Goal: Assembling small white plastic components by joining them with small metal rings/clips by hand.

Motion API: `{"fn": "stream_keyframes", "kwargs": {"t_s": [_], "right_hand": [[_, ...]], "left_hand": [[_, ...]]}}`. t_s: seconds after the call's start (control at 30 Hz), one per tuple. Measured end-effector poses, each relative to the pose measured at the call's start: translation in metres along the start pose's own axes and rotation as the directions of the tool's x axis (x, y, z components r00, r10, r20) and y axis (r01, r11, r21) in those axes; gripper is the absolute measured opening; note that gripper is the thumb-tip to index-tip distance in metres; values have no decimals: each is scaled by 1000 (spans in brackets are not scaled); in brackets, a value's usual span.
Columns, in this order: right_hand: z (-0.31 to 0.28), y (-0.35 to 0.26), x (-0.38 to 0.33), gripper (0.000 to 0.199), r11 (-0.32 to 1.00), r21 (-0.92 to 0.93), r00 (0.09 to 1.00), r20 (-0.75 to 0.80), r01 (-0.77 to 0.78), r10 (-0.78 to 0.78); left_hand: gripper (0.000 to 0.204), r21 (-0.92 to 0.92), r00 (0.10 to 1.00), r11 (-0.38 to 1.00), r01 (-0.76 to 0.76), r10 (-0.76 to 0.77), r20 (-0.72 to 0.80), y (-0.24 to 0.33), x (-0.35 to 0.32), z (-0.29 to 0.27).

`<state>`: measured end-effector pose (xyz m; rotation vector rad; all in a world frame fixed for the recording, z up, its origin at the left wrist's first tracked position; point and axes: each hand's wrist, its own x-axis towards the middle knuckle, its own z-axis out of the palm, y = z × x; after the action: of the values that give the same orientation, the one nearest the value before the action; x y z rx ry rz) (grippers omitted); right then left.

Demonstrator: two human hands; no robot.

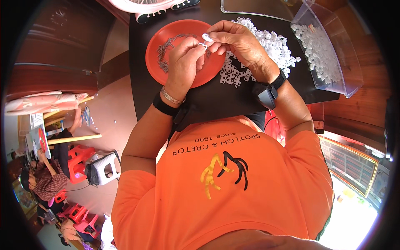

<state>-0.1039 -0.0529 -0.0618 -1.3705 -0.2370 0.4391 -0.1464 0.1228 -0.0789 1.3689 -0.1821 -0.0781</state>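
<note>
Both my hands work close together above a red bowl [156, 77] that holds many thin grey metal pins [163, 52]. My left hand [183, 62] is closed, pinching a small white plastic piece with holes [203, 46] between thumb and fingers. In the thumb and forefinger of my right hand [237, 41] is a small white rounded plastic cap [206, 37]. The two pieces nearly meet; a thin line shows between them, too small to make out. Beyond my right hand, a pile of white plastic pieces [275, 48] spreads over the black table [216, 102].
At the right edge of the table stands a clear plastic bin [341, 54] with many white pieces. A clear tray or lid [254, 14] lies at the far side. A pink and white object [146, 6] sits at the far left. Red stools [79, 162] and people are off to the left.
</note>
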Motion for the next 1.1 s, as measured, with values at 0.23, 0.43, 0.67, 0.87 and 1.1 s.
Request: {"fn": "stream_keyframes", "kwargs": {"t_s": [0.23,0.43,0.67,0.87,1.1], "right_hand": [[-9,6,5,20,991,126,996,86,-46,36],[-19,11,10,22,942,312,980,189,-124,66],[-18,13,10,21,933,329,971,226,-147,74],[0,4,2,18,996,41,995,57,82,-84],[9,12,0,22,642,-620,800,-38,451,-599]], "left_hand": [[16,17,999,999,-34,34,20,-4,1,-2],[17,4,1000,1000,-24,24,9,-1,0,-3],[19,27,1000,1000,-12,12,17,3,-3,-2],[17,-22,1000,1000,-3,3,17,3,-2,-3],[19,52,1000,999,-13,11,29,4,-3,0]]}}
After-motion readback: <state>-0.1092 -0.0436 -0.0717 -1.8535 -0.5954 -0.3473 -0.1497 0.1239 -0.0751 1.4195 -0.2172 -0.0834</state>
